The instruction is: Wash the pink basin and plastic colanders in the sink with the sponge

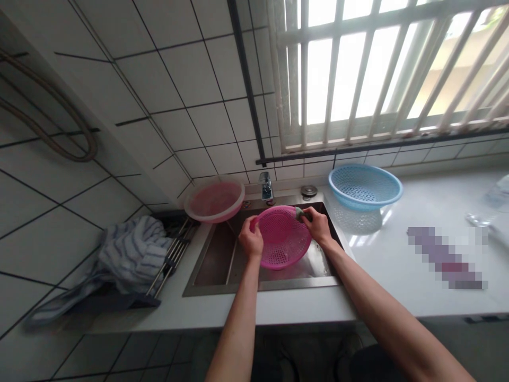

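Observation:
Tilted over the steel sink [214,289] is a pink plastic colander [282,239] with a perforated bottom and side. My left hand [252,239] grips its left rim, fingers closed around the edge. At the upper right of the rim, my right hand [317,224] pinches a small grey-green scrubbing pad [299,213], which touches the colander's edge. The pad's exact kind is hard to make out, as fingers cover part of it. Behind the colander stands the chrome faucet [265,185].
A pink basin [217,200] with a pale rim sits behind the sink's left corner. To the right, a blue colander [366,187] rests on the white counter [382,276]. A striped cloth [135,249] lies by a metal rack [175,257] at left. A drain strainer [309,191] is near the faucet.

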A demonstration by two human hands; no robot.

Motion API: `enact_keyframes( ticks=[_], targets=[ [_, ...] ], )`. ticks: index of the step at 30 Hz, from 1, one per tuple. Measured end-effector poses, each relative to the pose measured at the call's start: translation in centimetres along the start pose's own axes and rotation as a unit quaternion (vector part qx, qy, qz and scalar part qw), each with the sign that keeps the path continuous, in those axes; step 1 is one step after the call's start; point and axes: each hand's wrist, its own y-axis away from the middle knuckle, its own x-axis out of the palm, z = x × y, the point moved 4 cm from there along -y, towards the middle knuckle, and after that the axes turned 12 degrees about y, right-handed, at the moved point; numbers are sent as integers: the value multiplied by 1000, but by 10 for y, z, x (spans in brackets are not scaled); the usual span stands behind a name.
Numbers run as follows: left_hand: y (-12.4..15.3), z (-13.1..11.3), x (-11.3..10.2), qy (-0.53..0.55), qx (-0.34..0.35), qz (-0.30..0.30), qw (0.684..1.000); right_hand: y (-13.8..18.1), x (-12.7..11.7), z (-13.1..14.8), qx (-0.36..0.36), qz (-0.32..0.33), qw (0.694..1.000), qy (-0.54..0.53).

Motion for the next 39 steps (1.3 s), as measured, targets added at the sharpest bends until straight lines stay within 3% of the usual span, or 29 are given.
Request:
enact_keyframes(
  ticks=[3,9,14,18,21,25,30,33,39],
  targets=[
    [1,5,3,-17,-5,24,1000,-1,0,-3,-10,-5,1000,14],
    [7,-7,22,-30,32,152,987,5,7,27,-115,20,993,22],
    [10,-16,30,-8,28,161,987,10,11,42,-141,30,989,33],
    [13,-14,35,5,24,205,979,13,17,54,-197,77,977,26],
    [10,-8,26,3,19,175,984,9,14,47,-182,77,980,7],
    [2,1,11,2,6,102,995,1,4,17,-99,34,994,0],
    [-1,8,8,17,-6,77,997,-4,-3,-2,-31,18,999,7],
    [1,18,12,65,-34,91,993,-3,-8,5,-47,-10,999,-16],
    [6,42,28,118,-88,195,970,3,-17,29,-141,-15,988,-64]
  ],
)
